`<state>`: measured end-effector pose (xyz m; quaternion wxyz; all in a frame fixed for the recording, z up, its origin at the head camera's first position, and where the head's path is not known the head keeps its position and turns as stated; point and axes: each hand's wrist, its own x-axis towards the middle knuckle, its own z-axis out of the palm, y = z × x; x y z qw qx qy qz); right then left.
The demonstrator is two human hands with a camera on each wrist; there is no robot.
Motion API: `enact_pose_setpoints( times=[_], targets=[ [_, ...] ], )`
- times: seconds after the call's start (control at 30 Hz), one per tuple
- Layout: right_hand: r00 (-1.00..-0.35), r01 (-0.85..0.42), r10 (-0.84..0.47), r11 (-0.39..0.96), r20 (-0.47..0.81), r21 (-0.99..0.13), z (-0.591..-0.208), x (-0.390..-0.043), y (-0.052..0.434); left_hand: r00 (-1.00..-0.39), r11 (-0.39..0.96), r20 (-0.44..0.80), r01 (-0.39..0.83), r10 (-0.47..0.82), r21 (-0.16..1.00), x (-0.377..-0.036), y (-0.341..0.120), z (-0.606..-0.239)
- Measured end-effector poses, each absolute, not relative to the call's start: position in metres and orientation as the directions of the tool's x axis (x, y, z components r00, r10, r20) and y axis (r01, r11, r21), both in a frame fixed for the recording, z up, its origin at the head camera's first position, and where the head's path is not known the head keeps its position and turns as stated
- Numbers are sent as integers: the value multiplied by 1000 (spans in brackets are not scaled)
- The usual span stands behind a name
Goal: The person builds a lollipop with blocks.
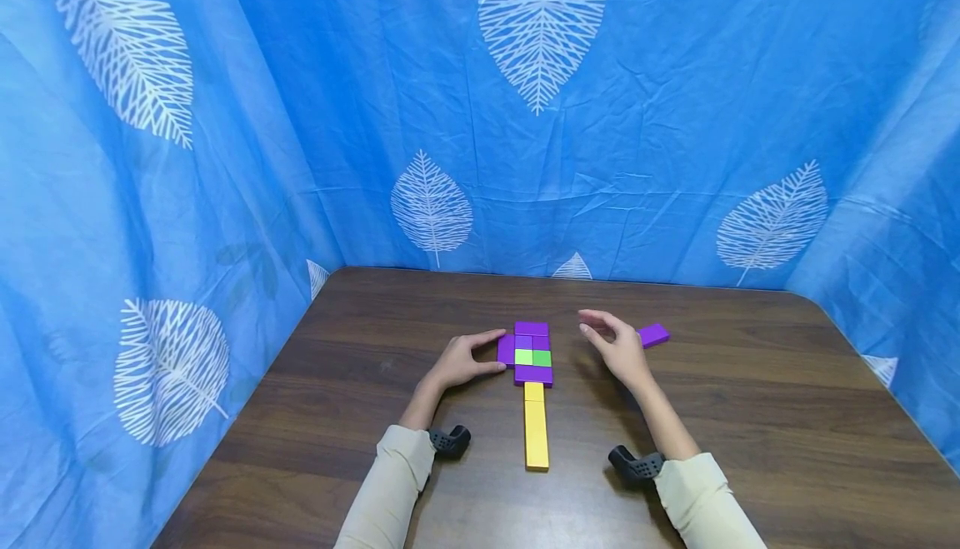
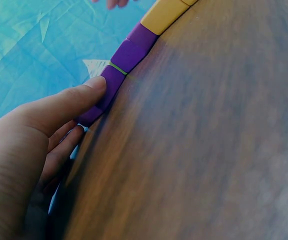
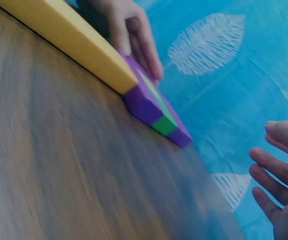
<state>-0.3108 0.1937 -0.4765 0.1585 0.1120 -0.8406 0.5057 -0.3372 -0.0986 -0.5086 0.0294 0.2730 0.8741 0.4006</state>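
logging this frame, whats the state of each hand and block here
left hand: open, fingertips touching the purple side block
right hand: open, raised, holding nothing
block cluster: flat, purple and green, packed together
yellow blocks: flat, in line below cluster
loose purple block: flat, apart, untouched

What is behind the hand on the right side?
Behind the right hand lies one loose purple block on the brown table. Its near end is hidden by the hand, so whether the fingers touch it cannot be told. Behind that hangs the blue leaf-print curtain.
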Motion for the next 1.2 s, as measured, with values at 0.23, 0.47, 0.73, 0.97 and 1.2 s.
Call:
enact_pose_setpoints(
  times=[0.23,0.47,0.73,0.97,1.2],
  targets=[
    [-886,-344,133,450,443,-824,-466,-298,216,-850,533,159,449,502,717,-335,-98,-509],
    [-802,-254,322,578,503,-775,-490,-305,250,-852,540,159,449,499,712,-336,-98,-510],
    [-833,-74,401,604,382,-794,-499,-301,268,-862,548,137,425,488,720,-334,-98,-509],
    [-902,51,359,641,240,-766,-505,-299,273,-856,541,156,441,492,716,-333,-99,-508],
    [-927,70,296,739,229,-670,-507,-299,272,-856,537,156,441,493,719,-334,-98,-507]
  ],
)
